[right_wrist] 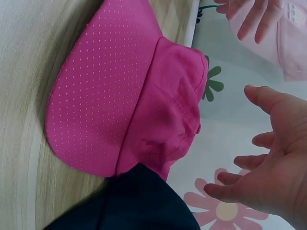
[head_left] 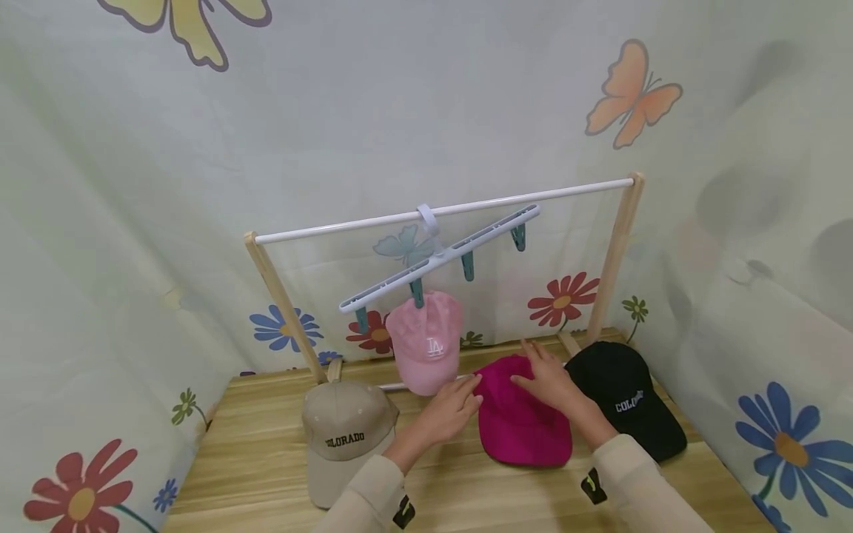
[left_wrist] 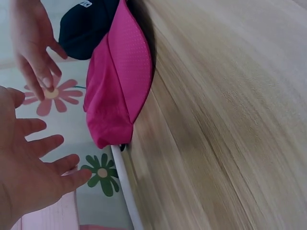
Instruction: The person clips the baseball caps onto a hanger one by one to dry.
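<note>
A magenta cap (head_left: 516, 414) lies on the wooden table with its brim towards me. Over its left side is my left hand (head_left: 448, 411), fingers extended; the left wrist view shows this hand (left_wrist: 33, 158) spread and apart from the cap (left_wrist: 108, 91). My right hand (head_left: 548, 379) hovers by the crown's right side, and in the right wrist view a gap separates its loose fingers (right_wrist: 225, 191) from the fabric. Neither hand holds anything. Just behind the left hand, a pink cap (head_left: 426, 344) hangs from a green clip (head_left: 416, 293) on a white hanger (head_left: 440, 259).
A beige cap (head_left: 349, 422) sits at the left of the table (head_left: 246, 444), a black cap (head_left: 623, 400) at the right beside the magenta one. The hanger hooks over a white rail (head_left: 546, 195) between wooden posts (head_left: 616, 259). More green clips (head_left: 468, 266) dangle without caps.
</note>
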A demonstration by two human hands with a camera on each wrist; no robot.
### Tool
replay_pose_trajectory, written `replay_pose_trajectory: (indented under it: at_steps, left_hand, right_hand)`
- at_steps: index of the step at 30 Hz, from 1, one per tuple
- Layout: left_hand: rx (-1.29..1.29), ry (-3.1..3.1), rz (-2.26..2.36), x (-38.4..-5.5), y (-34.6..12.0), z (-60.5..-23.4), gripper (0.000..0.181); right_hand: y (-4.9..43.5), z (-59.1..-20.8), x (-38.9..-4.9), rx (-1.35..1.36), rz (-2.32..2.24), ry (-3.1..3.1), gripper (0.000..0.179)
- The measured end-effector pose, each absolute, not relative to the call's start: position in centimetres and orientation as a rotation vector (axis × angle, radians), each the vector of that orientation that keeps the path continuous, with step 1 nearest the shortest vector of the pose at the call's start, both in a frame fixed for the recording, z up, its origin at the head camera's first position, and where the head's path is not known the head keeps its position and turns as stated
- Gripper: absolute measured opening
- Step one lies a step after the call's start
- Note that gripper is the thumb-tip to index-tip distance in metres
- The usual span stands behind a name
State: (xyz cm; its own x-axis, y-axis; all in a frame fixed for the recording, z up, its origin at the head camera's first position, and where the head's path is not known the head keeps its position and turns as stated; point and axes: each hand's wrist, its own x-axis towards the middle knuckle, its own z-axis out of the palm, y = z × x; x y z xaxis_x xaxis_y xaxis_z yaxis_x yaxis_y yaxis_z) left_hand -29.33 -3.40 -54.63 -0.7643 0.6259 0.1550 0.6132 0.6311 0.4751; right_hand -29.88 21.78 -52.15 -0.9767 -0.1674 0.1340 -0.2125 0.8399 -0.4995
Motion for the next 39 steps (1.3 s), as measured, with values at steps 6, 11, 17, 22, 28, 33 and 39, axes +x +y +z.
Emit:
replay_pose_trajectory:
  at_steps: [6, 11, 17, 22, 28, 33, 39]
  left_hand:
    - [1.061, 2.830, 0.781, -29.7, -2.9, -54.9, 0.055]
    - [0.992, 2.840, 0.754, -29.9, -2.3, -54.7, 0.057]
    - [0.948, 2.842, 0.739, -30.3, -1.5, -54.4, 0.055]
    - [0.941, 2.846, 0.752, -30.6, -0.9, -54.0, 0.054]
    - [0.964, 2.861, 0.767, -31.3, 0.0, -54.0, 0.052]
    - [0.920, 2.853, 0.776, -31.9, 0.7, -54.4, 0.052]
    - [0.833, 2.846, 0.783, -32.4, 1.5, -54.7, 0.052]
  right_hand:
    - [22.2, -52.4, -29.9, 0.313, 0.814, -2.921, 0.079]
    - [22.5, -52.4, -30.0, 0.312, 0.805, -2.933, 0.078]
    - [23.0, -52.7, -30.3, 0.300, 0.794, -2.953, 0.079]
    - [23.2, -52.8, -30.6, 0.303, 0.794, -2.971, 0.076]
    - [23.4, -53.0, -30.8, 0.322, 0.788, -3.001, 0.073]
    - [23.5, -53.0, -31.0, 0.334, 0.807, -3.006, 0.073]
    - [23.5, -53.0, -31.3, 0.355, 0.825, -3.004, 0.073]
